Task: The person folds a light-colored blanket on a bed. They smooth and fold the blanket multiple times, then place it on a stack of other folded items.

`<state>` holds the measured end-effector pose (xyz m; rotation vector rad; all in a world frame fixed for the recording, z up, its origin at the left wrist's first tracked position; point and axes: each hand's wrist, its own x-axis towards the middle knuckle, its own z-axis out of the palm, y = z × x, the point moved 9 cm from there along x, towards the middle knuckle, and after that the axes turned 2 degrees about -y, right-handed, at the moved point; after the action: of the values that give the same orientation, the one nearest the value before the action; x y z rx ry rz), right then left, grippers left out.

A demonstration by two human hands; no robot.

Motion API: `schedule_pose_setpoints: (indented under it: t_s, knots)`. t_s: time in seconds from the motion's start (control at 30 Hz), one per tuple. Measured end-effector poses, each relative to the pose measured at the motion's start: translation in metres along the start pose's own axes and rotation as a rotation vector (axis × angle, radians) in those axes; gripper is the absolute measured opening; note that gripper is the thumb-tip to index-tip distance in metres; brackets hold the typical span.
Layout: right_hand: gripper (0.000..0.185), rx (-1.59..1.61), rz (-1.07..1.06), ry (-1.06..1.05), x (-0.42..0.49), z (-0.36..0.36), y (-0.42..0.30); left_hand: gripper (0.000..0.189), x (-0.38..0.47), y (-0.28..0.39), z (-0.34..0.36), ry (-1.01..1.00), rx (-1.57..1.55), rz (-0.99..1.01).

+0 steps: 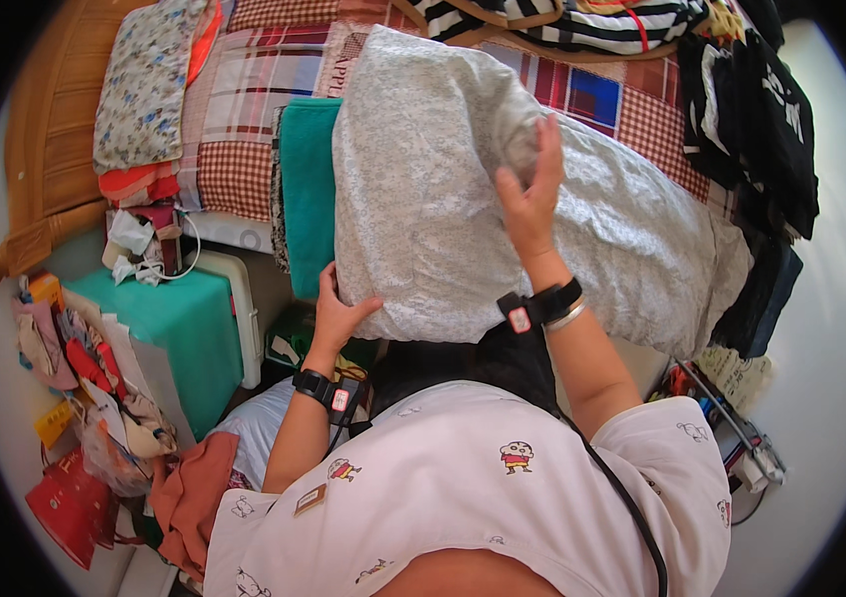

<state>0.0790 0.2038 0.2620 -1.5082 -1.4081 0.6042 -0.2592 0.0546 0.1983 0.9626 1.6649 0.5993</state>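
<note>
A pale grey, finely patterned cloth [423, 179], partly folded over and rumpled, spreads across the bed's near edge. My left hand [339, 313] touches its near left corner, thumb on top and the other fingers along the side. Whether those fingers pinch the fabric is hidden. Over the middle of the cloth, my right hand [535, 194] is slightly blurred, its fingers apart and nothing in them. Just left of the pale cloth lies a folded teal cloth [309, 186], close to my left fingertips. Both wrists wear black straps.
A patchwork quilt [266, 67] covers the bed. Dark folded clothes [774, 134] are stacked at its right, and a striped item [617, 30] lies at the back. To the left are a floral pillow [143, 89], a wooden headboard [65, 112] and a teal-topped box [169, 321] bearing small items.
</note>
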Motion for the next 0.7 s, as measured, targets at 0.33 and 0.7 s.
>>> schedule_pose_setpoints:
  t_s: [0.33,0.7]
  knots:
    - [0.056,0.059,0.586,0.417,0.063,-0.031,0.162,0.075,0.006,-0.005,0.013,-0.141,-0.157,-0.148]
    - [0.069,-0.196,0.471,-0.324,-0.006,0.101,0.088,0.081,0.001,0.008,0.021,-0.241,-0.253,-0.177]
